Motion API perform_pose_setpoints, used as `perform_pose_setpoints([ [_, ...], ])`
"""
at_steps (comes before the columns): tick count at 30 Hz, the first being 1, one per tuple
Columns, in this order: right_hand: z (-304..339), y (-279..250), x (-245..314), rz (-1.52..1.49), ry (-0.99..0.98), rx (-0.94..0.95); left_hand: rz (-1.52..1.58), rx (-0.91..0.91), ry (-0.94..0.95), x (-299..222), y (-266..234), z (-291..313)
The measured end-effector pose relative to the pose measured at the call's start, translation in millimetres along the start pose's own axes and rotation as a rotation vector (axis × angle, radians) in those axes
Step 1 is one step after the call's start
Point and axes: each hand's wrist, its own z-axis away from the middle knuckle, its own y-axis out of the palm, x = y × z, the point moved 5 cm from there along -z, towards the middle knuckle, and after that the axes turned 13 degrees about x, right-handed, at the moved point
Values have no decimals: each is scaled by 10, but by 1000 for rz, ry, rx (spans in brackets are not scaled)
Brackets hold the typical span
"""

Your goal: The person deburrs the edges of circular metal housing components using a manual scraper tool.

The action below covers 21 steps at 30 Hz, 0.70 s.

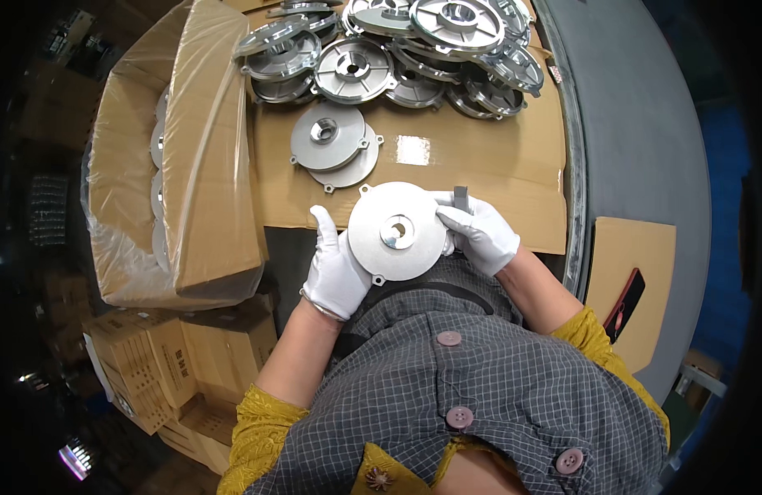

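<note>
A round, light-grey metal end cover (418, 252) with a raised central hole and small lugs on its rim is held in front of my waist. My left hand (336, 272), in a white glove, supports its left edge; the thumb sticks up apart and the other fingers are hidden beneath. My white-gloved right hand (484, 235) is at the cover's right edge, closed on a short grey bar (461, 196) that stands up from the fingers. I cannot tell whether the bar touches the cover. Just beyond, two similar covers (319, 136) lie overlapping on the cardboard sheet (480, 165).
A heap of ribbed metal covers (352, 70) fills the far side of the cardboard. At left stands a plastic-lined carton (208, 165) with discs inside, above more cartons (175, 363). A dark phone-like object (628, 299) lies on cardboard at right, on the grey tabletop (637, 140).
</note>
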Motion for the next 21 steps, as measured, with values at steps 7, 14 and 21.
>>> perform_pose_setpoints([
  [7,-22,-14,12,-10,4,4,23,-9,3,2,4,-19],
  [14,-40,-80,48,-95,-19,44,-18,-1,5,-2,48,-54],
  [21,-127,-50,191,-115,50,222,-148,40,2,-135,104,-85],
])
